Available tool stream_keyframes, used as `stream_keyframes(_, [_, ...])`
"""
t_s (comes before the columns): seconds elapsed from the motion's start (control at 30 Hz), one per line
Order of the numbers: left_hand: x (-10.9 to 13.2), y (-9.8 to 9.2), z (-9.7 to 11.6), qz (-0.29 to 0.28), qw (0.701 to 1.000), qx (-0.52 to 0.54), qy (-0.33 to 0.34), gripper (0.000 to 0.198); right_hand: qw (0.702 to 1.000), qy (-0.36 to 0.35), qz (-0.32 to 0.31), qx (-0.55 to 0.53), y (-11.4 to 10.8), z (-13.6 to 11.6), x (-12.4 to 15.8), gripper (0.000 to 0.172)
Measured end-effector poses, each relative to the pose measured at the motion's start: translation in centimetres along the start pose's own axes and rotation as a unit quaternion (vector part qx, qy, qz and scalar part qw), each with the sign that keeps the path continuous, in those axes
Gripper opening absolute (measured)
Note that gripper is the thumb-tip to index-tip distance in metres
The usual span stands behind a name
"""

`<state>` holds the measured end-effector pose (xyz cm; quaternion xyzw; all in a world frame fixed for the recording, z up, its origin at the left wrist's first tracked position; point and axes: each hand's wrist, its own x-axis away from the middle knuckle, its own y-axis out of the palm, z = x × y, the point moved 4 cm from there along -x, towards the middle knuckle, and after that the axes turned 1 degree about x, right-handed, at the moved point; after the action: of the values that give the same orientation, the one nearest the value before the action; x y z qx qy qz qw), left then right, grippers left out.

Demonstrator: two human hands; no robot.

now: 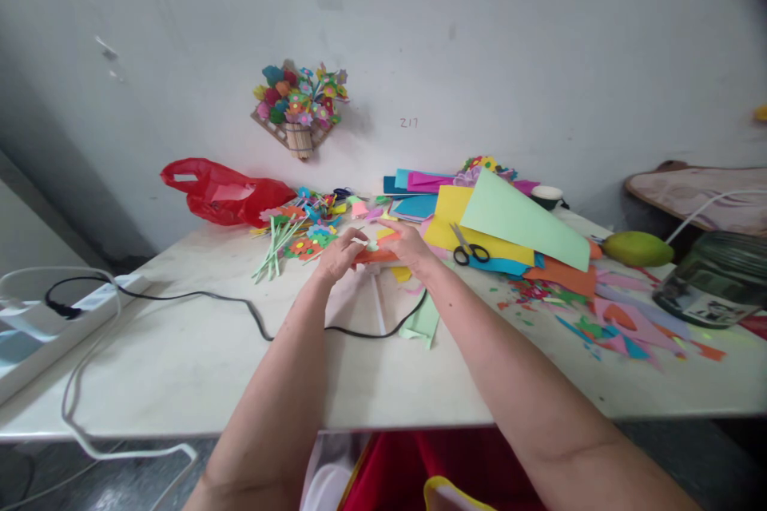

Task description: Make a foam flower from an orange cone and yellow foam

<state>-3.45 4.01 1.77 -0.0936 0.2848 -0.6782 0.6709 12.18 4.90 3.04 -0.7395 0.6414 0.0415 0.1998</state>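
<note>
Over the middle of the table, my left hand (343, 253) and my right hand (407, 244) come together with bent fingers. Between them is an orange craft piece (375, 256), gripped from both sides; a small pale green bit shows near its top. Its far side is hidden by my fingers. Just below my hands a whitish stick (379, 303) points toward me. Close to my left hand lie flower cutouts (307, 246) and a bunch of pale green stems (276, 249). Black-handled scissors (469, 250) rest on coloured sheets, right of my right hand.
A black cable (204, 296) crosses the table from a power strip (113, 307). A red plastic bag (231, 196) stands back left. To the right are a light green sheet (521, 215), paper scraps (623, 327), a green-yellow fruit (638, 248) and a glass jar (716, 279).
</note>
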Motion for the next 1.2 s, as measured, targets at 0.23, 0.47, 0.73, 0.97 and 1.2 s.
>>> stream_keyframes(0.23, [-0.3, 0.2, -0.3, 0.018, 1.0, -0.011, -0.001, 0.038, 0.999, -0.016, 0.028, -0.021, 0.0, 0.9, -0.6, 0.045])
stream_keyframes(0.47, [-1.0, -0.8, -0.9, 0.111, 0.993, -0.039, -0.017, 0.039, 0.997, -0.058, 0.052, -0.01, -0.2, 1.2, -1.1, 0.041])
stream_keyframes(0.73, [-0.8, -0.8, -0.7, 0.1, 0.971, 0.215, -0.029, 0.037, 0.985, -0.163, 0.012, 0.051, -0.3, -0.1, -0.6, 0.045])
stream_keyframes(0.97, [-0.3, -0.1, -0.3, 0.056, 0.968, 0.245, -0.011, 0.044, 0.979, -0.192, -0.01, 0.066, 0.0, -0.6, -0.3, 0.045])
stream_keyframes(1.2, [-0.1, 0.4, -0.7, 0.042, 0.976, 0.208, -0.039, 0.049, 0.977, -0.196, 0.005, 0.078, 0.4, -0.2, -0.4, 0.037])
